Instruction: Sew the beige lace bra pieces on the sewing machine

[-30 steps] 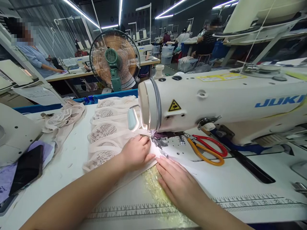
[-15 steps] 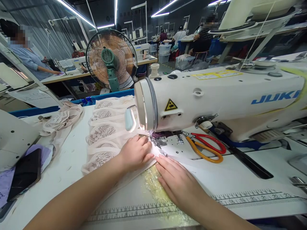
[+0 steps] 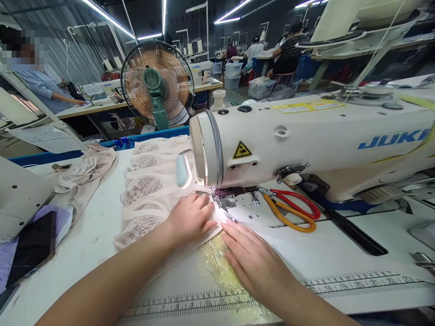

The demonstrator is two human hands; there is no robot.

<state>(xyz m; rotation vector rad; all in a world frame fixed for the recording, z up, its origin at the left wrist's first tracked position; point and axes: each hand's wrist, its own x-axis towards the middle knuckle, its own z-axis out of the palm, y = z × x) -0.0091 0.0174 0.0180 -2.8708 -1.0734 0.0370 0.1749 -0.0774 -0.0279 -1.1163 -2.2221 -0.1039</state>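
Beige lace fabric (image 3: 146, 185) lies on the table (image 3: 88, 262), left of the sewing machine (image 3: 282, 140) head, running in a row of lace panels from the far edge toward the middle; its near end goes under the hands by the presser foot (image 3: 220, 204). Left hand (image 3: 191, 218) sits palm down on that end, fingers together and bent, thumb a bit apart, fingertips just beside the foot; it presses the cloth, can't tell if any is pinched underneath. Right hand (image 3: 253, 253) is laid flat, fingers straight and together, fingertips touching the fabric's edge just in front of the foot, nothing gripped that I can see. Under and beside the right hand: shiny yellowish patch (image 3: 215, 260) on the tabletop, reaching down to a printed ruler scale (image 3: 190, 304) along the near edge. Purple scrap (image 3: 228, 192) behind the foot. Orange-and-red-handled tool (image 3: 294, 211) lies right of the needle area, tips partly under the machine arm; black handle (image 3: 356, 233) beyond it, toward the right edge. Left edge: dark phone (image 3: 32, 248) on purple cloth (image 3: 63, 222); loose beige heap (image 3: 84, 168) near the far left corner. Past the far edge: green-hubbed fan (image 3: 156, 83), person in blue stripes (image 3: 49, 88) at another bench.
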